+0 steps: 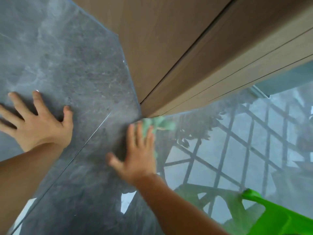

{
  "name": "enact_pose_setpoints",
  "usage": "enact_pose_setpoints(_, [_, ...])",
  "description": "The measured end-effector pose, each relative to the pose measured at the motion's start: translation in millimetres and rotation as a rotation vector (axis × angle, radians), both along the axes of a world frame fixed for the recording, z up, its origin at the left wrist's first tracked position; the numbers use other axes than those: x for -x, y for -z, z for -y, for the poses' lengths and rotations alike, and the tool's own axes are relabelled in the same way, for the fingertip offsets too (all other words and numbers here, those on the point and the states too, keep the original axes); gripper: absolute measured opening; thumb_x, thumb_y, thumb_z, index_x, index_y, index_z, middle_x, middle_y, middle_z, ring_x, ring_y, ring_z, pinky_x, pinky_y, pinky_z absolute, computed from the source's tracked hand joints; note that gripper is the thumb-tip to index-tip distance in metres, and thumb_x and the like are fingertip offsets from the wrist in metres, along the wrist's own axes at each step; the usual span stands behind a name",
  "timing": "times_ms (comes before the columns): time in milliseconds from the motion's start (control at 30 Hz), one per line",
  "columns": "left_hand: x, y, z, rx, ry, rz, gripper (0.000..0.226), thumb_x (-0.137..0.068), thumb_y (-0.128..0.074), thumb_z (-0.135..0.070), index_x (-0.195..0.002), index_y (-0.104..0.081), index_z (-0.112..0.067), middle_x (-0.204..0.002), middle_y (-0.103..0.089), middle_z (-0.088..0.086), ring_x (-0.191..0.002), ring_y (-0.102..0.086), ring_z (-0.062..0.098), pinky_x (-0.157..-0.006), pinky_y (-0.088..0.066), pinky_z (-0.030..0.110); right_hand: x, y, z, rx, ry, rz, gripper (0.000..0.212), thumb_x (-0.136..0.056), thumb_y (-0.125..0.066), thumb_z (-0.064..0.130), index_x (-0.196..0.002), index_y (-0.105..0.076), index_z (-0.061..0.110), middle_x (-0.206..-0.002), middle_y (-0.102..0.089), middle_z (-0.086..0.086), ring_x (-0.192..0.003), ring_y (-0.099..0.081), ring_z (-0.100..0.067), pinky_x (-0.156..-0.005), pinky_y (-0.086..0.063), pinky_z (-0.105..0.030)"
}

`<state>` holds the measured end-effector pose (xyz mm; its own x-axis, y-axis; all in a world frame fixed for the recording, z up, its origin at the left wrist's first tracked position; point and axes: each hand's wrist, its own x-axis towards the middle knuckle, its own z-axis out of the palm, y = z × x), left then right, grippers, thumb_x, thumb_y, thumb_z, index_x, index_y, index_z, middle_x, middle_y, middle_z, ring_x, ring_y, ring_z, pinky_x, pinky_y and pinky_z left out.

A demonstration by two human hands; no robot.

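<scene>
My right hand (137, 153) lies flat with straight fingers on a pale green cloth (156, 126), pressing it to the glossy grey marble floor (76, 68) right at the foot of a brown wooden cabinet (169, 48). The hand is blurred. Most of the cloth pokes out beyond my fingertips, bunched against the cabinet's base corner. My left hand (37, 121) rests flat on the floor at the left, fingers spread and straight, holding nothing.
The cabinet rises across the top and right, with a dark vertical gap between its panels. A bright green plastic object (277, 216) stands at the bottom right. The floor at the right mirrors a window grille. A thin tile joint (81, 146) runs diagonally between my hands.
</scene>
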<state>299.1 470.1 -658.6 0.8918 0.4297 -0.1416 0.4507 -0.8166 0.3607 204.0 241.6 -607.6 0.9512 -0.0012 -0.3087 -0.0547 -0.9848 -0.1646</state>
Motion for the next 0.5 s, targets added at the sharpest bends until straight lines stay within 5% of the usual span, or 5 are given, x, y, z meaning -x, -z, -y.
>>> enact_pose_setpoints(200, [1,-4,0,0.030,-0.006,0.042,0.079,-0.088,-0.026,-0.078,-0.152,-0.006,-0.036,-0.167,-0.023,0.025,-0.137,-0.036,0.066,-0.114,-0.027,0.073,-10,-5,85,0.138,-0.311,0.033,0.080,-0.087,-0.040,0.062,-0.155,-0.025,0.022,-0.162,-0.027,-0.004,-0.151,-0.016,-0.033,-0.121,-0.013,-0.056])
enact_pose_setpoints(367, [-1,-8,1,-0.019,-0.010,0.045,0.083,-0.087,-0.023,-0.080,-0.154,-0.013,-0.032,-0.153,-0.040,0.029,-0.125,-0.048,0.065,-0.104,-0.040,0.074,-25,-15,221,0.373,0.257,-0.109,0.094,-0.082,-0.014,0.078,-0.157,-0.005,0.022,-0.167,-0.006,-0.007,-0.153,-0.004,-0.031,-0.123,0.001,-0.052])
enact_pose_setpoints(500, [-2,-8,0,-0.080,0.008,-0.007,0.084,-0.089,-0.032,-0.075,-0.156,-0.016,-0.027,-0.154,-0.036,0.029,-0.130,-0.047,0.063,-0.097,-0.041,0.077,-47,-11,192,0.264,0.428,-0.053,0.104,-0.082,-0.025,0.076,-0.157,-0.001,0.009,-0.166,0.001,-0.017,-0.150,0.003,-0.044,-0.122,0.004,-0.053])
